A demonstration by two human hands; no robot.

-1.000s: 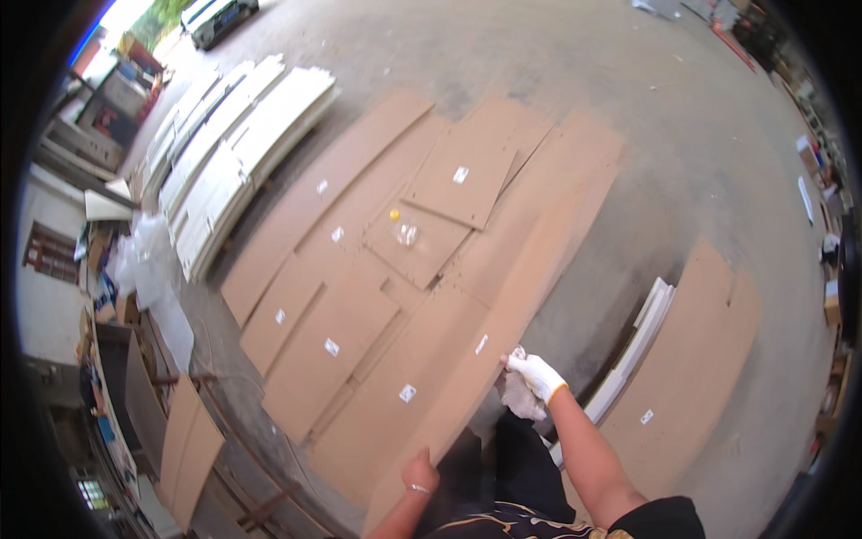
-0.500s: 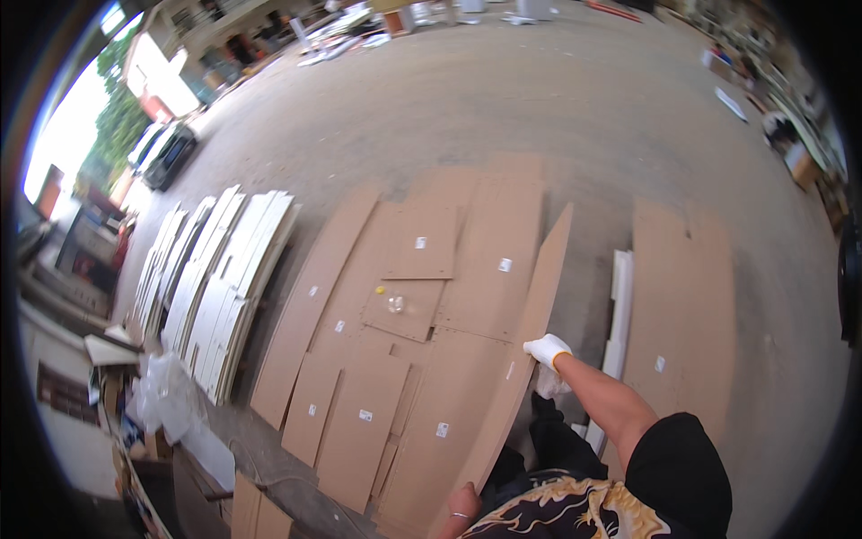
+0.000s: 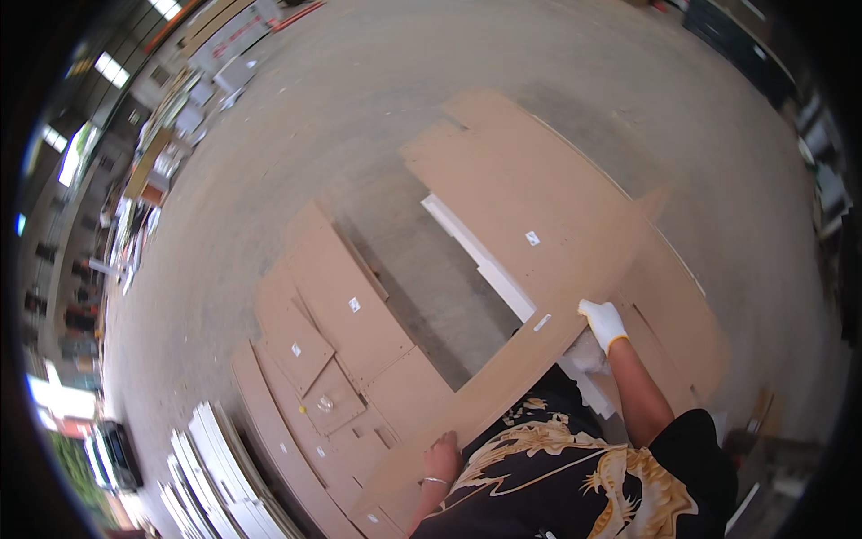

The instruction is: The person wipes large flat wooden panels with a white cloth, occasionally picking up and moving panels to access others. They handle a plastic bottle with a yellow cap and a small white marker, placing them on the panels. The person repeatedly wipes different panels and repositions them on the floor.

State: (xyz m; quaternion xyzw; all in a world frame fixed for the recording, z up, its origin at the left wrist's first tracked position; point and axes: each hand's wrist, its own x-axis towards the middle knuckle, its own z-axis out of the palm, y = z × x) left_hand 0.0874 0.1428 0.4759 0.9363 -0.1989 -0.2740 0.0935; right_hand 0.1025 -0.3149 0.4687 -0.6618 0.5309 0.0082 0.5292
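Note:
A long, narrow brown panel with a small white label lies slantwise in front of my body. My right hand, in a white glove with a yellow cuff, closes on its edge. My left hand, bare with a bracelet at the wrist, grips the panel nearer its lower end. Beneath the panel's far part is a stack of brown boards with white edges along its left side. Clear plastic shows just under the gloved hand. Several more brown boards lie overlapping on the left.
White panels are stacked at lower left. A clear container and a small yellow piece rest on the left boards. Concrete floor separates the two brown groups. A dark car stands far left; clutter lines the walls.
My view has turned to the right. The held panel has swung with me, from beside the left boards to across the gap and over the right stack. Both hands keep their hold.

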